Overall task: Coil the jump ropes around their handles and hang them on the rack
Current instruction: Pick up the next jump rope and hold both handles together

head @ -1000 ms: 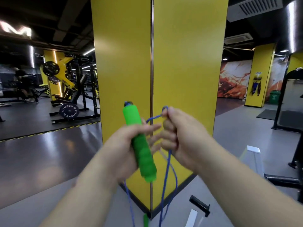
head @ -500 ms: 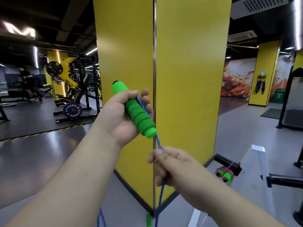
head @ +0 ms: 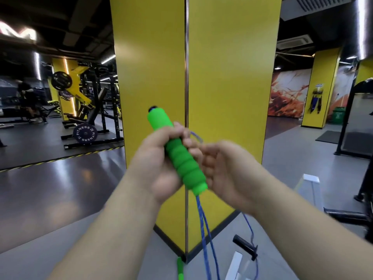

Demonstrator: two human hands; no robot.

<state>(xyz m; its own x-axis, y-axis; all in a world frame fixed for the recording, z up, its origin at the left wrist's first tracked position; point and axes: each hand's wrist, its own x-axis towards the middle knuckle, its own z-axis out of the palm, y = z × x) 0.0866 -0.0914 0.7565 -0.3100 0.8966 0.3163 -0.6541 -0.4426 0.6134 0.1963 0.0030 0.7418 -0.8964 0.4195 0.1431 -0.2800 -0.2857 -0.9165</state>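
Observation:
My left hand [head: 155, 158] grips a green foam jump-rope handle [head: 179, 156], tilted with its black-capped end up and to the left. The blue rope [head: 203, 225] hangs from the handle's lower end toward the floor in two strands. A short loop of rope shows above the handle, between my two hands. My right hand [head: 228, 170] is close behind the handle with fingers curled around the rope. The rope's second green handle [head: 180, 268] hangs low near the floor. The white rack [head: 235, 263] with a black peg [head: 245, 247] is at bottom right.
A yellow pillar [head: 222, 98] stands straight ahead, its corner just behind my hands. Weight machines [head: 84, 110] and a person [head: 26, 98] are at far left. A black machine frame [head: 361, 178] is at the right edge, with grey floor between.
My right hand has come up from below the handle to beside it, bringing rope with it. The left hand and handle have moved lower and toward the middle.

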